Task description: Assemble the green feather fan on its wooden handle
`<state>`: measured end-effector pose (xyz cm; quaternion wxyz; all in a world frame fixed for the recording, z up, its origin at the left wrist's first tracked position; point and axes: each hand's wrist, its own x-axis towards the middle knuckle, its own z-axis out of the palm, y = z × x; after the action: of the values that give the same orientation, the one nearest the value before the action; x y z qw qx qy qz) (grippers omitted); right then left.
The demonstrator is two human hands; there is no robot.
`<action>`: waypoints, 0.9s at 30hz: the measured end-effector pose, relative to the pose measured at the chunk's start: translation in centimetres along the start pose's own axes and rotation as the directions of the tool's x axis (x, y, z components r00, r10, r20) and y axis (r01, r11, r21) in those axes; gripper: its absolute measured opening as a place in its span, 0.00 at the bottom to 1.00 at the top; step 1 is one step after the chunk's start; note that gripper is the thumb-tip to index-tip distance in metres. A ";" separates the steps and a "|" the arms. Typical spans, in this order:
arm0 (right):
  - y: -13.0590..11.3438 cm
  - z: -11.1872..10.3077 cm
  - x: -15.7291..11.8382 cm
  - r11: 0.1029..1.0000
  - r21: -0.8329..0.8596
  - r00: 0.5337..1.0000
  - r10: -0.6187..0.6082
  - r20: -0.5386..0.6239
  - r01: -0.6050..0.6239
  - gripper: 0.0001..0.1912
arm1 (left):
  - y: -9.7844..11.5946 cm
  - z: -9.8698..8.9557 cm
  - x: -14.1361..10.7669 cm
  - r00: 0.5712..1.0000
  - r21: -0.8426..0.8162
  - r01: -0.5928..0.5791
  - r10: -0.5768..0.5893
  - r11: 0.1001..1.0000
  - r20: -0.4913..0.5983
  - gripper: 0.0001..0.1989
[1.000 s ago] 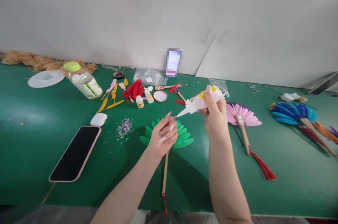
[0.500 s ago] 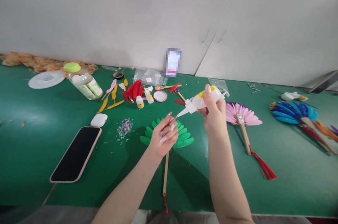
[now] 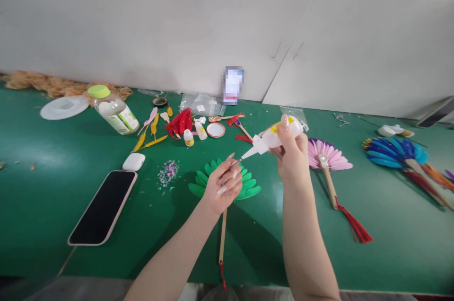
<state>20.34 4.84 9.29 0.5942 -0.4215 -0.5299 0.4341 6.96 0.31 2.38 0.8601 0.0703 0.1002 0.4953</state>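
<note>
My right hand (image 3: 293, 149) grips a white glue bottle (image 3: 271, 136), tilted with its long nozzle pointing down to the left. The nozzle tip is close to my left hand (image 3: 223, 185), whose fingers are pinched together around a small thing that I cannot make out. Below my left hand lies a green feather fan (image 3: 250, 190) on the table, its wooden handle (image 3: 223, 234) toward me with a red tassel at the end. My left hand hides the middle of the fan.
A pile of purple and white chips (image 3: 168, 173) lies left of the green fan. A pink feather fan (image 3: 331, 161) and a blue one (image 3: 393, 152) lie to the right. On the left are a dark-screened phone (image 3: 102, 208) and a green-capped bottle (image 3: 118, 114). Red feathers (image 3: 180, 122) lie behind.
My right hand and the glue bottle have shifted slightly right and down. My left hand has also moved a little right, its fingers still pinched.
</note>
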 end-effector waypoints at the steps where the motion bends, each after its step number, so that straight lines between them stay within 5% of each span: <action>1: 0.0 0.0 0.0 1.000 0.004 1.000 -0.005 -0.001 0.005 0.23 | -0.1 0.0 0.0 1.000 -0.002 0.003 -0.003 1.000 0.002 0.20; 27: 0.4 0.3 0.0 0.992 0.090 0.996 -0.087 0.024 0.084 0.22 | -0.1 -0.1 0.0 0.999 -0.030 -0.032 0.031 0.999 -0.015 0.19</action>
<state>20.00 4.97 8.90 0.6230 -0.3657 -0.5359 0.4370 7.04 0.21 2.30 0.8523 0.0552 0.0979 0.5108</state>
